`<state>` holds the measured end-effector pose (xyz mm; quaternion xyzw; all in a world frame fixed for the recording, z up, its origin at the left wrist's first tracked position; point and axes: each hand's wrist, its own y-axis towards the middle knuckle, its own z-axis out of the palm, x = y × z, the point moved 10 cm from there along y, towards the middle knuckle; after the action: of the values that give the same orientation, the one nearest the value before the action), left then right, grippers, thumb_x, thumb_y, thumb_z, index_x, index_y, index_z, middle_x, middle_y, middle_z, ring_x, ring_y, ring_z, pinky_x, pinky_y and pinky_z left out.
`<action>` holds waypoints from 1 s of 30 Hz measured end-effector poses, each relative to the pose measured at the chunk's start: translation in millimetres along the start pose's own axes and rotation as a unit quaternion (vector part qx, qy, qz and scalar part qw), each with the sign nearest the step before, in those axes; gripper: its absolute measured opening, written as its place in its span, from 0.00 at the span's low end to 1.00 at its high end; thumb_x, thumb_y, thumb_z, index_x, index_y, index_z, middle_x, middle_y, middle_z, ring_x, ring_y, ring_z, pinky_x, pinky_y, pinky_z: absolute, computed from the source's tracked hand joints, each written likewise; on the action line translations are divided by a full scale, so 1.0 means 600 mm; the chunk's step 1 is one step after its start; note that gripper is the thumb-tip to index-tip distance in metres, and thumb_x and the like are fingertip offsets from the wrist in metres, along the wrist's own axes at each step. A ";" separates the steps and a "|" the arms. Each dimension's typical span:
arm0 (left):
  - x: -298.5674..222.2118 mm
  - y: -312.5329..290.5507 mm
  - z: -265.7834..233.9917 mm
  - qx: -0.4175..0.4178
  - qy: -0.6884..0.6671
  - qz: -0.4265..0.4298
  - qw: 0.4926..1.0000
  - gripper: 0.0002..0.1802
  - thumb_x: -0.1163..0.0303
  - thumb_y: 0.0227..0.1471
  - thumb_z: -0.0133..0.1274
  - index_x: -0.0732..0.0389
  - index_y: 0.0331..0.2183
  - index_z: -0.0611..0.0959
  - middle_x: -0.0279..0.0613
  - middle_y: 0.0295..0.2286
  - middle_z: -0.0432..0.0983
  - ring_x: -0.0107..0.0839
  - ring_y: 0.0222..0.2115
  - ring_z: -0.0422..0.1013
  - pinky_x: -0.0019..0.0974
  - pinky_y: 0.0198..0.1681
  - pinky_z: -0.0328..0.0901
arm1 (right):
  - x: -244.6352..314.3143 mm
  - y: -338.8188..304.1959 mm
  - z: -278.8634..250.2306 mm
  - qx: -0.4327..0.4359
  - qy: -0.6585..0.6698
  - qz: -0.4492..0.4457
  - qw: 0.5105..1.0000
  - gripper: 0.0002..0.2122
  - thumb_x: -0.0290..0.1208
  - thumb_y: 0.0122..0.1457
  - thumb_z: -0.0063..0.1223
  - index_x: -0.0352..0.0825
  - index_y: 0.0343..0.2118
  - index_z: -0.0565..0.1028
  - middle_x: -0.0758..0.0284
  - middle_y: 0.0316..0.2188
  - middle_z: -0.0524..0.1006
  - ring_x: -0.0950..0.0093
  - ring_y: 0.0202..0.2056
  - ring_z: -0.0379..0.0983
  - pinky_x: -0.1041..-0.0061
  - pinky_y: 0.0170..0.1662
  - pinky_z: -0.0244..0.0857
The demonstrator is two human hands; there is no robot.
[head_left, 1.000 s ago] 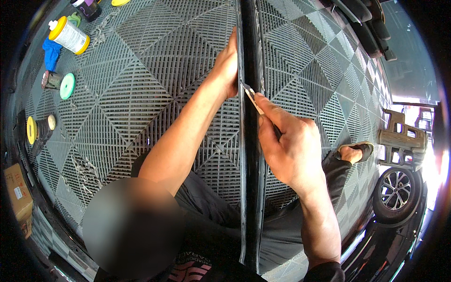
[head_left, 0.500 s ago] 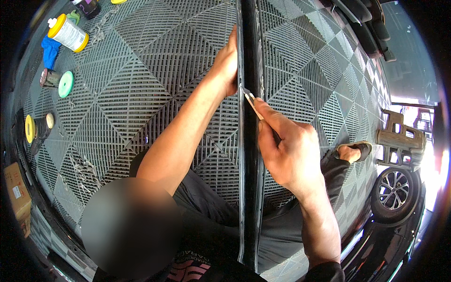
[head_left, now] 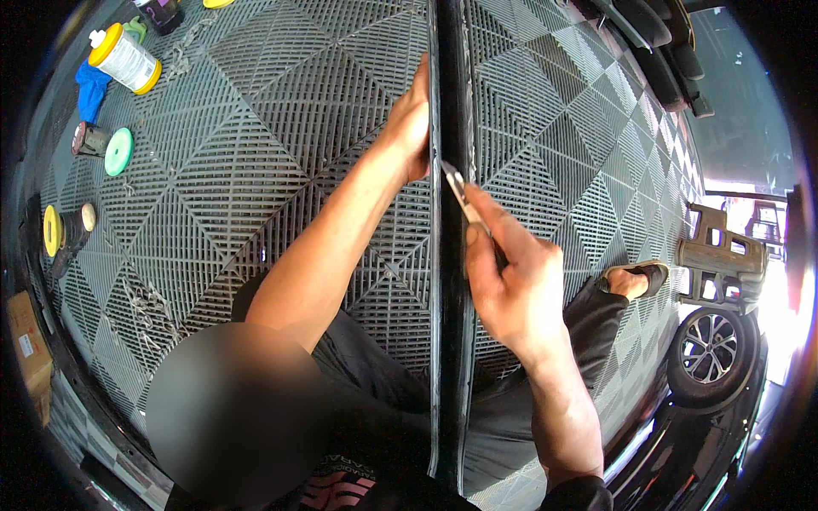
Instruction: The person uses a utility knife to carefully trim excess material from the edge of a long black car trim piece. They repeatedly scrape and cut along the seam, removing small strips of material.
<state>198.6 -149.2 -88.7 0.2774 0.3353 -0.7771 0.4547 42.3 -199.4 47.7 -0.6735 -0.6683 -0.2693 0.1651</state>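
A long black panel edge, like a car door's edge (head_left: 452, 341), runs from far to near down the middle. My left hand (head_left: 411, 119) lies against its left side, fingers stretched away from me and partly hidden by the edge. Between the thumb and forefinger of my right hand (head_left: 515, 285) is a slim pale-handled knife (head_left: 464, 203). Its dark, narrow tip points away from me and meets the edge near my left palm. My right hand stays on the right side of the panel, closed round the handle.
Grey slotted tiles (head_left: 273, 102) cover the floor. At left are a white-and-yellow bottle (head_left: 125, 60), a blue cloth (head_left: 91, 89), a green round pad (head_left: 119, 152), a yellow round pad (head_left: 54, 231) and a cardboard box (head_left: 30, 349). A wheel (head_left: 709, 351) and a brown plastic stool (head_left: 724, 255) are at right.
My right hand has slid slightly toward me along the edge, taking the knife with it. My left hand has stayed nearly in place.
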 end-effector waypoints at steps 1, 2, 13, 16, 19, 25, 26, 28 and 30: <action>-0.001 0.000 0.000 0.001 0.004 0.007 1.000 0.35 0.33 0.66 0.35 0.55 0.40 0.81 0.28 0.19 0.70 0.19 0.14 0.66 0.29 0.15 0.64 | -0.002 0.005 0.002 0.003 0.006 0.007 1.000 0.16 0.23 0.61 0.55 0.33 0.53 0.78 0.54 0.21 0.79 0.62 0.20 0.79 0.65 0.25 0.72; -0.001 0.000 -0.001 0.005 0.008 0.008 1.000 0.35 0.33 0.66 0.35 0.55 0.39 0.81 0.28 0.19 0.70 0.19 0.14 0.66 0.29 0.15 0.64 | -0.004 0.009 0.004 0.006 0.013 0.014 1.000 0.16 0.23 0.61 0.55 0.33 0.53 0.78 0.54 0.21 0.79 0.62 0.20 0.80 0.65 0.26 0.72; -0.002 -0.003 -0.001 -0.010 -0.012 -0.012 1.000 0.35 0.34 0.67 0.35 0.56 0.38 0.81 0.29 0.20 0.71 0.20 0.15 0.67 0.30 0.15 0.64 | -0.010 0.012 0.003 0.018 0.034 0.012 0.999 0.17 0.22 0.60 0.56 0.33 0.53 0.79 0.55 0.21 0.79 0.63 0.19 0.79 0.66 0.24 0.71; -0.005 -0.007 -0.002 -0.023 -0.002 -0.007 1.000 0.34 0.36 0.68 0.35 0.56 0.38 0.81 0.30 0.20 0.71 0.21 0.16 0.67 0.30 0.16 0.66 | -0.012 0.014 0.002 0.027 0.010 0.021 0.999 0.16 0.22 0.60 0.56 0.33 0.52 0.79 0.55 0.20 0.79 0.63 0.19 0.78 0.66 0.24 0.71; -0.011 -0.007 -0.004 -0.025 0.011 0.013 1.000 0.33 0.37 0.68 0.36 0.57 0.40 0.81 0.30 0.21 0.71 0.21 0.16 0.67 0.30 0.17 0.67 | -0.002 0.020 0.000 0.038 -0.015 -0.014 0.999 0.17 0.19 0.61 0.53 0.30 0.53 0.79 0.59 0.26 0.83 0.82 0.20 0.75 0.79 0.27 0.69; -0.006 -0.004 0.000 -0.005 -0.002 -0.002 1.000 0.35 0.37 0.68 0.34 0.58 0.41 0.80 0.31 0.21 0.70 0.21 0.17 0.68 0.31 0.18 0.68 | 0.001 0.022 0.004 0.064 -0.051 -0.001 0.997 0.17 0.19 0.59 0.54 0.29 0.52 0.79 0.54 0.33 0.84 0.72 0.24 0.82 0.75 0.30 0.74; -0.006 -0.005 0.000 -0.005 0.002 -0.005 1.000 0.35 0.37 0.68 0.34 0.59 0.41 0.80 0.31 0.21 0.70 0.21 0.17 0.68 0.31 0.18 0.68 | 0.003 0.022 0.003 0.062 -0.056 -0.008 0.996 0.17 0.19 0.59 0.53 0.29 0.52 0.79 0.54 0.33 0.84 0.72 0.24 0.82 0.75 0.29 0.74; -0.002 -0.008 0.000 -0.009 -0.001 -0.024 1.000 0.35 0.36 0.68 0.34 0.59 0.41 0.80 0.31 0.21 0.70 0.21 0.17 0.68 0.32 0.18 0.68 | 0.006 0.020 0.003 0.062 -0.066 -0.016 0.996 0.17 0.18 0.59 0.53 0.28 0.51 0.79 0.54 0.32 0.84 0.71 0.24 0.83 0.75 0.29 0.74; -0.004 -0.009 0.000 -0.014 -0.005 -0.022 1.000 0.35 0.37 0.69 0.34 0.60 0.43 0.80 0.31 0.21 0.70 0.21 0.17 0.67 0.31 0.17 0.67 | 0.007 0.019 0.004 0.070 -0.072 -0.014 0.995 0.17 0.18 0.59 0.53 0.28 0.51 0.79 0.54 0.31 0.84 0.71 0.24 0.83 0.74 0.29 0.74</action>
<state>195.0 -145.8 -85.7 0.2597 0.3497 -0.7835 0.4432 53.6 -195.3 49.8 -0.6685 -0.7051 -0.1749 0.1592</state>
